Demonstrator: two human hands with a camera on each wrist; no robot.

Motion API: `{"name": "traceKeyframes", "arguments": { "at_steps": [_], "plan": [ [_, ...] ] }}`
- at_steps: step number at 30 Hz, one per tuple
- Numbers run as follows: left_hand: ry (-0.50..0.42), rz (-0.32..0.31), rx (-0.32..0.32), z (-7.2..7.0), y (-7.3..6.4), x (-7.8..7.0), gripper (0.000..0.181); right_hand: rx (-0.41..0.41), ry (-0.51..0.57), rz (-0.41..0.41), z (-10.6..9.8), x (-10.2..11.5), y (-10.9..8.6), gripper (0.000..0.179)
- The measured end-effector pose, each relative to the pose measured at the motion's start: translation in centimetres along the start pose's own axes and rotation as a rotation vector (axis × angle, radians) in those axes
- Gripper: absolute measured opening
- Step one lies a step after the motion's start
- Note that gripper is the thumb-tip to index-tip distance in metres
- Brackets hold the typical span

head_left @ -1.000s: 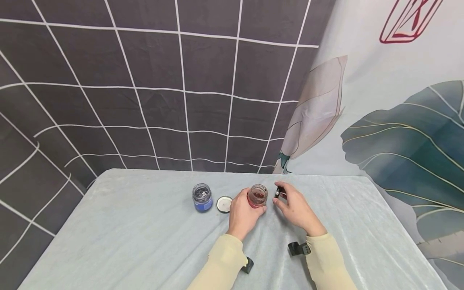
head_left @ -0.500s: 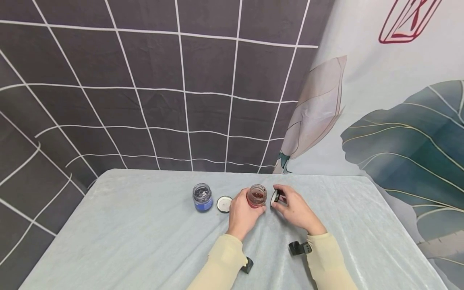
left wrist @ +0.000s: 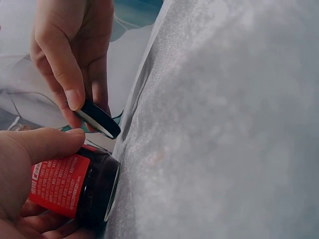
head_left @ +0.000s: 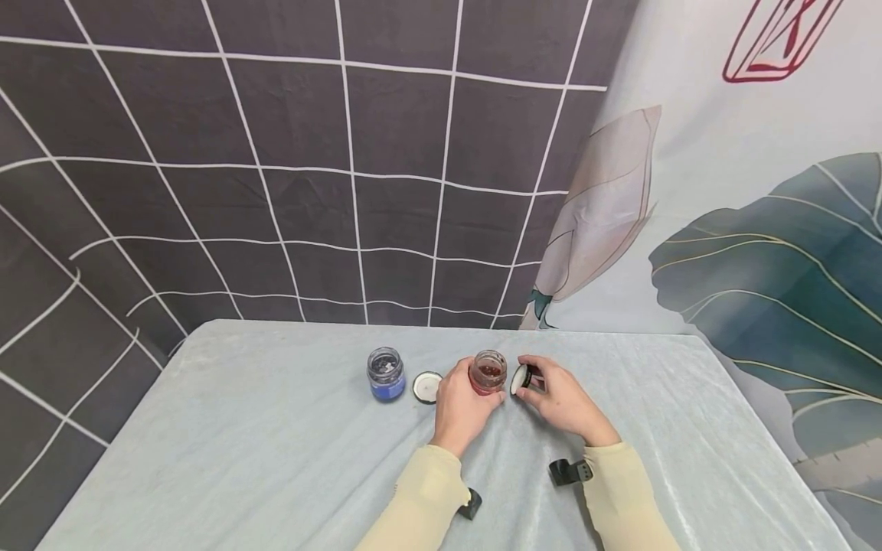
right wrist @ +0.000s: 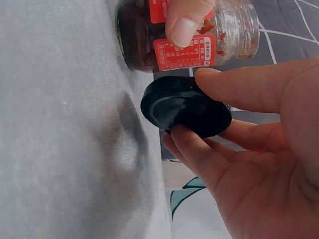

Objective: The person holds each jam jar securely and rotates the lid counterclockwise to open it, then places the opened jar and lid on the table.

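Note:
My left hand (head_left: 462, 404) is wrapped round a glass jar with a red label (head_left: 488, 373), which stands upright on the table with its mouth uncovered. Some dark reddish contents show low inside the jar in the right wrist view. Just right of the jar, my right hand (head_left: 561, 394) pinches a black lid (right wrist: 185, 107) between thumb and fingers. The lid is tipped on edge, its pale inner face turned toward the jar, and the two stay apart. Left of my left hand lies a second lid (head_left: 426, 387), white inside facing up, partly covered by that hand.
An uncovered glass jar with a blue label (head_left: 386, 375) stands to the left of the second lid. A pale blue-grey cloth (head_left: 276, 436) covers the table. Behind the table hang a dark grid-patterned curtain (head_left: 289, 207) and a white leaf-printed one (head_left: 689, 291).
The black lid in my right hand has turned so its pale inside faces the jar, and it has come slightly left. My left hand and its jar have stayed nearly still.

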State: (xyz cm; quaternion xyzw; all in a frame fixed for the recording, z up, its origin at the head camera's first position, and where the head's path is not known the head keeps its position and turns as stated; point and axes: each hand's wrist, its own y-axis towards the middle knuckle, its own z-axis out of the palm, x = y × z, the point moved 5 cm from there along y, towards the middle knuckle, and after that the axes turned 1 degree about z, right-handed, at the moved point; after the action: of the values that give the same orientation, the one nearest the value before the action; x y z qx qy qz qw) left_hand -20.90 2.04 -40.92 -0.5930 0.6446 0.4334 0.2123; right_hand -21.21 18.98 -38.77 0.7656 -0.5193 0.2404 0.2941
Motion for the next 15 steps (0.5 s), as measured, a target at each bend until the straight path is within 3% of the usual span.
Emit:
{"name": "traceKeyframes", "arguments": {
  "at_steps": [8, 15],
  "plan": [
    [-0.015, -0.022, 0.013, -0.01, 0.0, 0.15, 0.061, 0.065, 0.032, -0.009, 0.46, -0.43, 0.01, 0.047],
    [-0.008, -0.032, 0.024, 0.0, 0.04, 0.24, 0.062, 0.074, 0.037, 0.017, 0.47, -0.81, -0.06, 0.048]
  ]
}}
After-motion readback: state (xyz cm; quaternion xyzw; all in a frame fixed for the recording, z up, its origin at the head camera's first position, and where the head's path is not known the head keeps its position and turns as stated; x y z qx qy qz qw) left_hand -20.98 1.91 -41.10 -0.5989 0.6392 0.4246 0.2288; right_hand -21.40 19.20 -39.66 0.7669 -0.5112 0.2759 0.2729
